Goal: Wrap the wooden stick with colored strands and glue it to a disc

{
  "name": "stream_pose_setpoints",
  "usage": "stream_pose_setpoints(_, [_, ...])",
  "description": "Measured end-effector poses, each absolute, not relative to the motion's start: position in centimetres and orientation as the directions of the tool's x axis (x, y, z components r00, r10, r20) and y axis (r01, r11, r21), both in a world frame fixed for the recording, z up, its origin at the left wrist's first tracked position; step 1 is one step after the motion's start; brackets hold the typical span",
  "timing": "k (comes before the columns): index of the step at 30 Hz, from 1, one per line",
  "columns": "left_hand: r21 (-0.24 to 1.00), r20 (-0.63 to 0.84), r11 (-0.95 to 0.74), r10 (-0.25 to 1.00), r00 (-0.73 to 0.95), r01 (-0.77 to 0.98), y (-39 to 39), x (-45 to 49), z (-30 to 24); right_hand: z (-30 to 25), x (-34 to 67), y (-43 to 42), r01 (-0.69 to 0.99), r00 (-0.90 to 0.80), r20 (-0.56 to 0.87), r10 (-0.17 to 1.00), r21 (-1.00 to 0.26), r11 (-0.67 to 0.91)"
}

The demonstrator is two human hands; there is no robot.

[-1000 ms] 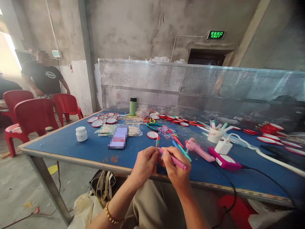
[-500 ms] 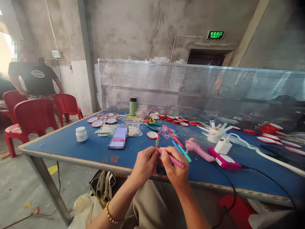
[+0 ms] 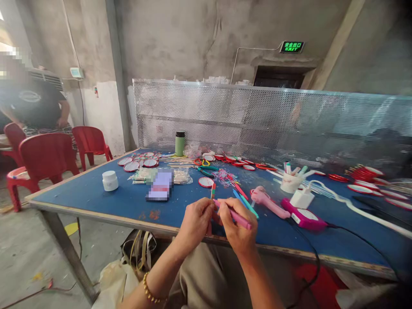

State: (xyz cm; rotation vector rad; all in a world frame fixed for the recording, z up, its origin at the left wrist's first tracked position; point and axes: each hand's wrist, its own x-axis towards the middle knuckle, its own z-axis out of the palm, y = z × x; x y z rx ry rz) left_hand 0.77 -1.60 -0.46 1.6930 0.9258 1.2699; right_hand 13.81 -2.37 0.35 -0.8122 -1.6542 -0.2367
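Holds a thin stick [image 3: 213,191] with a red-and-green tip upright in the left hand [image 3: 196,221], fingers closed round it, just left of the pink handheld tool [image 3: 267,201] at the near edge of the bench [image 3: 96,193]. Pinches a pink marker [image 3: 234,216] in the right hand [image 3: 236,227], tip against the stick, both hands touching. Far left of the tool, a white jar [image 3: 110,180]; behind and left of it, a green flask [image 3: 180,143] and red-rimmed discs [image 3: 141,162]; just right of it, a white charger [image 3: 301,198].

bare blue table [image 3: 96,195] left of hands, white jar [image 3: 110,180] there, pens [image 3: 244,201] and pink tool [image 3: 268,201] crowding right
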Motion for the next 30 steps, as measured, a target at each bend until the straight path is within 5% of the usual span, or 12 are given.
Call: stream_pose_setpoints(30, [0.903, 0.389, -0.417, 0.896, 0.215, 0.105, -1.49, 0.76, -0.7, 0.31, 13.82, -2.3, 0.627, -0.066, 0.929, 0.365, -0.246, 0.739])
